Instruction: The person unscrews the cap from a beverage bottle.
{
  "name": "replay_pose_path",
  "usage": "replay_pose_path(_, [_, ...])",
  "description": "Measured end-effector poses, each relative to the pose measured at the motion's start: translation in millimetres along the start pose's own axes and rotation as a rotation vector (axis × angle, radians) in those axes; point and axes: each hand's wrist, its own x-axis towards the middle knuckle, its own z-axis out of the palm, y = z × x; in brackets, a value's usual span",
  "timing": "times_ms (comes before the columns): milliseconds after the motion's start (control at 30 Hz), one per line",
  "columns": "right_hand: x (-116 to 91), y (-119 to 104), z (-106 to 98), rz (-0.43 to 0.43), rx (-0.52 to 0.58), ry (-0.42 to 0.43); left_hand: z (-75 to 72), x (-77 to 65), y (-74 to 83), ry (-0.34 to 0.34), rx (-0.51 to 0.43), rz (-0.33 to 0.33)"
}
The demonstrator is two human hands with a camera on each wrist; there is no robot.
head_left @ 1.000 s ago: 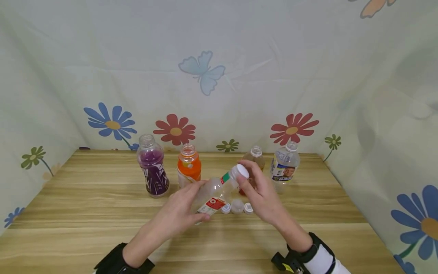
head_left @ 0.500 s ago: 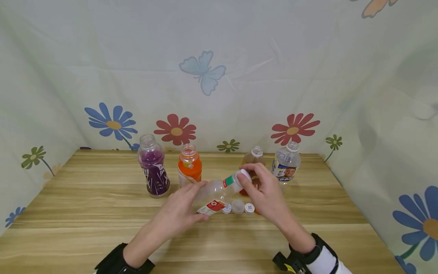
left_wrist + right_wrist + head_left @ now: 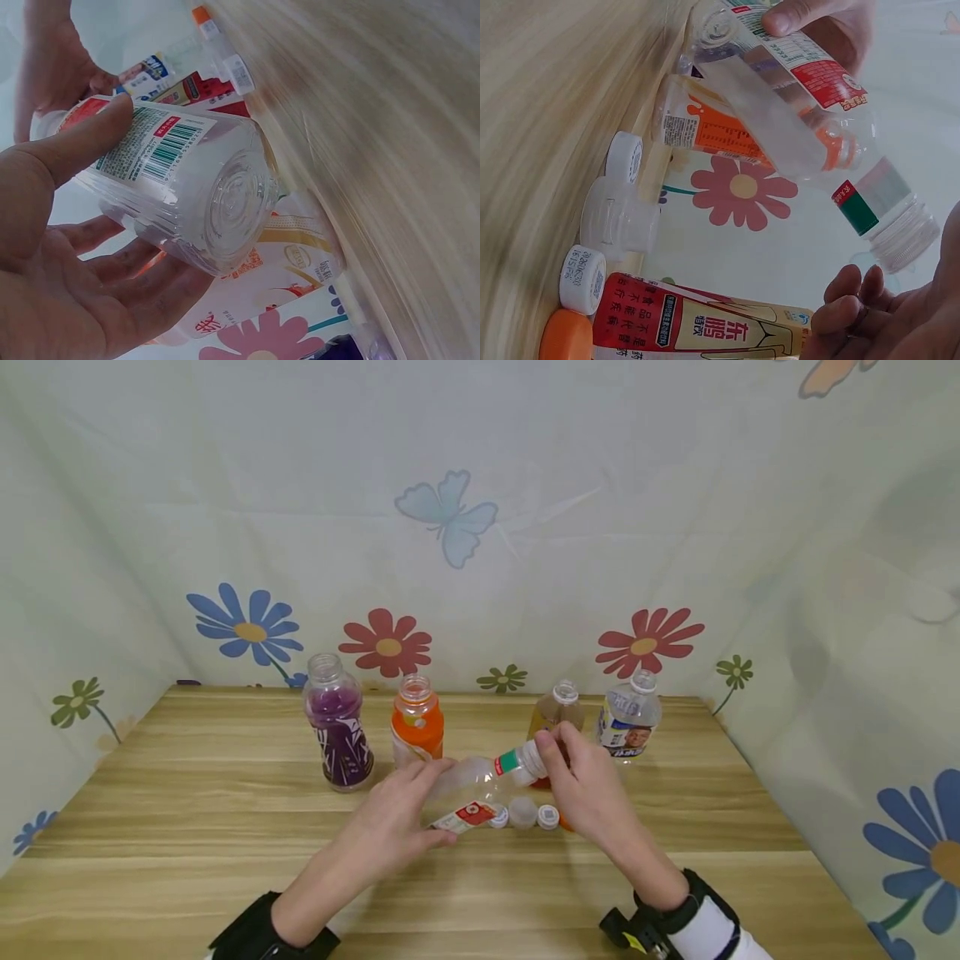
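Observation:
A clear plastic bottle with a red-and-white label and a green neck band leans toward the right. The left hand grips its body, thumb over the barcode label in the left wrist view. At the neck, screw threads show bare in the right wrist view. The right hand is right by the mouth with fingers curled, the white cap hidden in its grip. Below the bottle, a white cap, a clear cap, another white cap and an orange cap form a row.
Several uncapped bottles stand behind: a purple one and an orange one to the left, an amber one and a clear one with a blue label to the right. A flower-printed curtain backs the wooden table.
The bottle's neck has tipped lower and rightward. The right hand has turned and drawn slightly right, and the white cap that covered the neck no longer shows there.

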Motion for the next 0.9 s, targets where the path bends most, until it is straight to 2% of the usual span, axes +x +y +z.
replay_pose_path(400, [1.2,5.2,3.6,-0.026,-0.25,-0.021,0.1,-0.9,2.6,0.003,0.003,0.005])
replay_pose_path(567, [0.9,5.4,3.8,-0.04,-0.271,-0.011,0.1,-0.8,2.2,0.017,0.006,0.016])
replay_pose_path(700, [-0.1,4.1,3.3,-0.009,-0.277,-0.026,0.5,-0.7,1.8,0.017,0.002,0.02])
replay_pose_path(900, [0.2,2.5,2.2,0.002,-0.231,-0.056,0.5,-1.0,1.2,-0.002,0.003,0.015])
